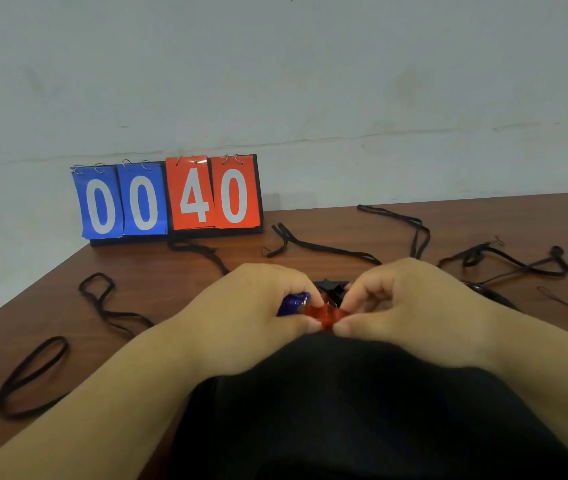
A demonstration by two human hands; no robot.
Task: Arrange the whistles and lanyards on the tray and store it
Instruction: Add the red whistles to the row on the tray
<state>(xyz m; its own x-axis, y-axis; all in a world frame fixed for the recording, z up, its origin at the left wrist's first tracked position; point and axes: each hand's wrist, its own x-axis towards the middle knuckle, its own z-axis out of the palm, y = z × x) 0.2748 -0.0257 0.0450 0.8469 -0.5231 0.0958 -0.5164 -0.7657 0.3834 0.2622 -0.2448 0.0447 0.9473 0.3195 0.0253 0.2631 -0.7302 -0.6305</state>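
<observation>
**Red whistle pinched at both ends**

The red whistle (324, 315) is at the centre of the view, held over the table (178, 282) with its long axis running side to side between the two hands. The left hand (251, 313) pinches its left end between thumb and forefinger. The right hand (410, 306) pinches the right end the same way, and the other fingers of both hands are curled in. Neither hand is nearer, since each has one end.

A blue whistle (293, 303) shows just behind the left fingertips, close against the red one. Whether the left hand also holds it cannot be told. A black object (332, 289) lies just beyond, mostly hidden.

Loose black lanyards (327, 249) sprawl over the table on both sides and behind the hands, apart from the whistle. No tray is in sight, so placing probably still lies ahead. A flip scoreboard (168, 199) reading 00 40 stands at the far edge by the wall. Dark cloth (362, 410) fills the foreground.
</observation>
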